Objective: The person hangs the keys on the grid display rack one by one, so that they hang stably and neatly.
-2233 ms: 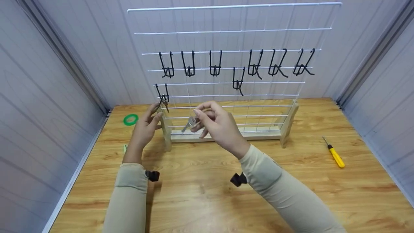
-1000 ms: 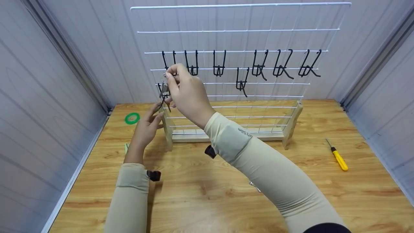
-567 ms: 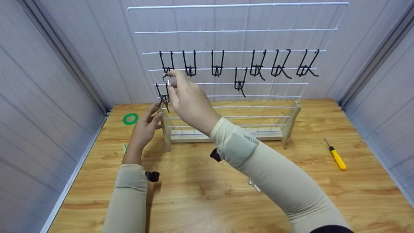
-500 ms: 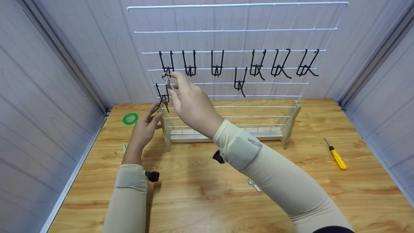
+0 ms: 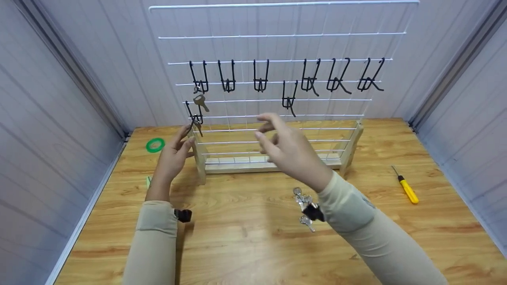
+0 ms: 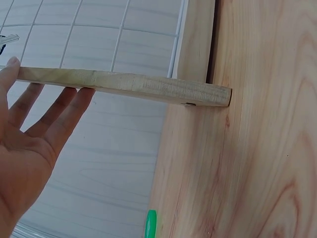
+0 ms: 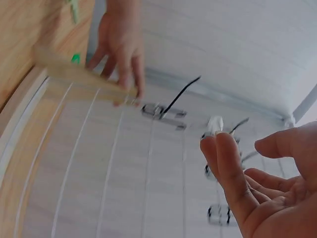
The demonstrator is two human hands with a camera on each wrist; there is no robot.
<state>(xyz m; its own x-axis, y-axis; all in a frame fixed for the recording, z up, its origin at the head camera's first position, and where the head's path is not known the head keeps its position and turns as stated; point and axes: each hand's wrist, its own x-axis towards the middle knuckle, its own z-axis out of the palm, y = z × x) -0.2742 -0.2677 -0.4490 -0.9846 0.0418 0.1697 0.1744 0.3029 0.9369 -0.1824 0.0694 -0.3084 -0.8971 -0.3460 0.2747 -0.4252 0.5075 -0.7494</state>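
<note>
A white wire grid rack (image 5: 273,114) stands on wooden feet. My left hand (image 5: 173,159) holds its left wooden side post (image 6: 124,84), thumb on one side and fingers on the other. My right hand (image 5: 295,152) is in front of the rack with nothing in it, thumb and fingers apart. A key (image 5: 201,101) hangs from the upper left black hook (image 5: 199,79). Another key (image 5: 199,128) hangs on the lower left black hook (image 5: 194,114), just above my left fingertips. More keys (image 5: 304,202) lie on the table, partly behind the right wrist camera.
Several other black hooks (image 5: 260,79) hang in a row on the grid, with a single one (image 5: 289,99) lower down. A yellow screwdriver (image 5: 406,188) lies at the right, a green tape roll (image 5: 155,145) at the left. Panel walls (image 5: 51,118) enclose the wooden table (image 5: 237,245).
My right hand carried a key to the upper left hook, let go of it there, and has moved back right and down. The left hand stays on the post.
</note>
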